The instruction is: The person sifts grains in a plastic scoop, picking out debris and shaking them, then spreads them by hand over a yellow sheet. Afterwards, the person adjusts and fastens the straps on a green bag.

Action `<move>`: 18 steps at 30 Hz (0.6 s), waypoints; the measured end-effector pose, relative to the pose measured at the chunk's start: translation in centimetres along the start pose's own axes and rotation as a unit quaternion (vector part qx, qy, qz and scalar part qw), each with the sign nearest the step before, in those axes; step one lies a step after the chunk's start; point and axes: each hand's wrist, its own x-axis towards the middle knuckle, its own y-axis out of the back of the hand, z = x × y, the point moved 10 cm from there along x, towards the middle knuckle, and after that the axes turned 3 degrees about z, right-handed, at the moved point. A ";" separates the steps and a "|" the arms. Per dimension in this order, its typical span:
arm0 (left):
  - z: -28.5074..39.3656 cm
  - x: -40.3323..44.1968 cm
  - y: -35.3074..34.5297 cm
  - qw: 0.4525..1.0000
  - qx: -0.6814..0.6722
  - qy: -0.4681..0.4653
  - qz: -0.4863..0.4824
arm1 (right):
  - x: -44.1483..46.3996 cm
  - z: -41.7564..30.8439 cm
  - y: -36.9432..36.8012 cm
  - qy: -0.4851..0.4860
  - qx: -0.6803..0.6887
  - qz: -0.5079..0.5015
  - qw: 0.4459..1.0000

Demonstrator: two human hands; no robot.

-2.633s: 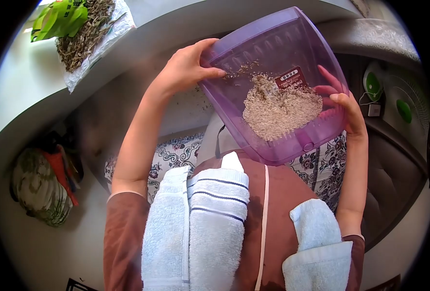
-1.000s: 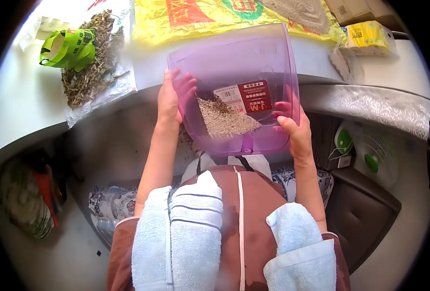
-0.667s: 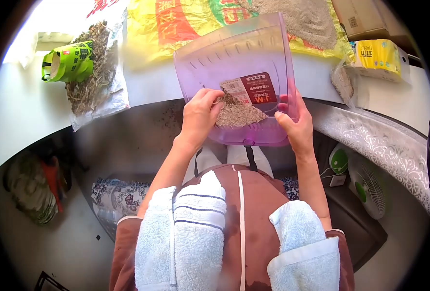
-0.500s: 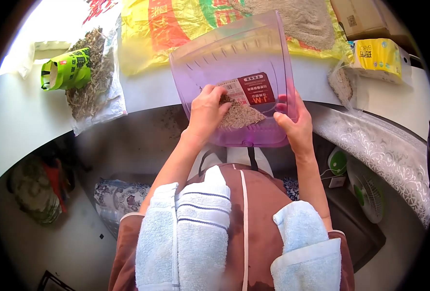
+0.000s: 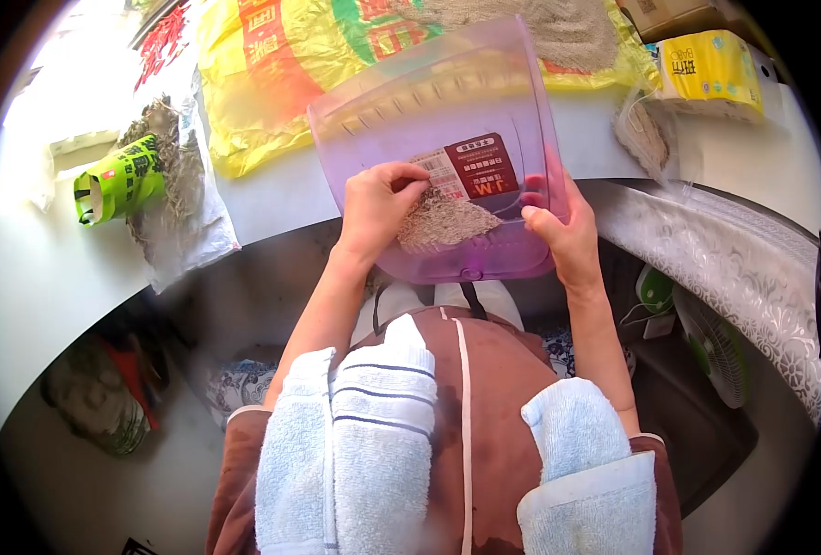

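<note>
A see-through purple plastic scoop (image 5: 364,139), shaped like a dustpan, is held above my lap at the counter's edge. My right hand (image 5: 569,236) grips its right side wall, thumb inside and fingers behind. A heap of small pale brown seeds or grains (image 5: 447,225) lies at the near end of the scoop. Inside it, at the left of the heap, is my left hand (image 5: 381,205), thumb and fingertips pinched together. Whatever is between those fingertips is too small to name. Beyond the heap a red and white label (image 5: 482,168) shows on the scoop.
A yellow sack (image 5: 253,111) with more grain (image 5: 572,32) on it covers the back of the counter. To the left are a green bag (image 5: 119,180), dried plant matter (image 5: 165,217) and red chillies (image 5: 160,46). A yellow tissue pack (image 5: 711,74) and clear bag (image 5: 646,139) are right.
My left hand has drawn back slightly to the left, and its fingers have lifted from the grain into a pinch. The whole view has shifted a little. My right hand keeps its grip.
</note>
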 end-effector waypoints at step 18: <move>-3.0 -1.5 4.2 0.939 -0.321 0.122 0.013 | 1.9 2.4 -2.6 -0.034 0.005 -0.028 0.999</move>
